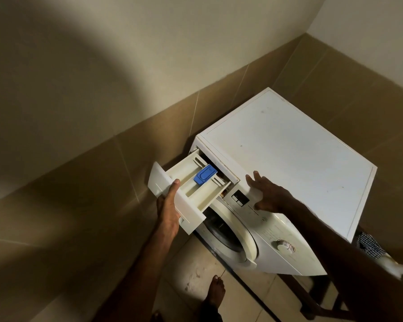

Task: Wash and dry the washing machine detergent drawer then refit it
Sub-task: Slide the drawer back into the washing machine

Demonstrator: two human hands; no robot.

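Note:
The white detergent drawer [191, 182] sticks most of the way out of the washing machine [289, 163], its back end still in the slot. A blue insert [205, 174] sits in its middle compartment. My left hand [169, 210] grips the drawer's front panel from below, thumb over the panel's top edge. My right hand [269, 194] rests flat with spread fingers on the machine's front top edge, beside the small display [240, 198].
The machine stands in a corner between beige tiled walls [79, 182]. Its round door [230, 233] and program dial [284, 246] face down-left. My bare foot [215, 291] is on the tiled floor. A checked cloth [370, 245] lies at the machine's right side.

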